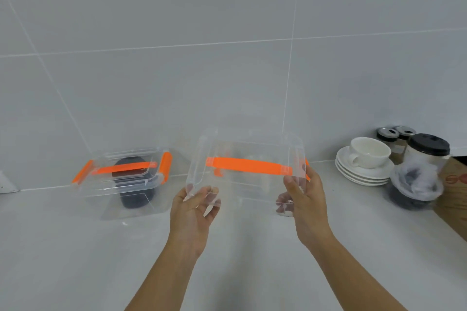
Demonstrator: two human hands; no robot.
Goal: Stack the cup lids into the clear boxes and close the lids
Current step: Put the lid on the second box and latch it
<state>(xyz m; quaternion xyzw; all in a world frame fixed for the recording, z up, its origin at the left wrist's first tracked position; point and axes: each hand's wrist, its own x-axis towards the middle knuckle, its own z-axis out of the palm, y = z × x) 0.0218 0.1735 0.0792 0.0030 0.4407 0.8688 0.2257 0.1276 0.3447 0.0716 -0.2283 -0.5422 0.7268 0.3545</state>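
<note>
I hold a clear box lid (247,149) with an orange handle up off the counter, tilted toward me. My left hand (195,207) grips its lower left corner and my right hand (303,197) grips its right edge. Behind the lid a second clear box is faintly visible, its contents unclear. At the left stands a clear box (123,179) with orange latches, its lid on, with a stack of dark cup lids (136,192) inside. At the right lies a plastic sleeve of dark cup lids (414,184).
White saucers (364,171) with a white cup (369,151) stand at the right by the wall. A cup with a black lid (428,149) and two small jars (394,134) sit behind. A brown cardboard box (454,184) fills the right edge. A grey tiled wall is close behind.
</note>
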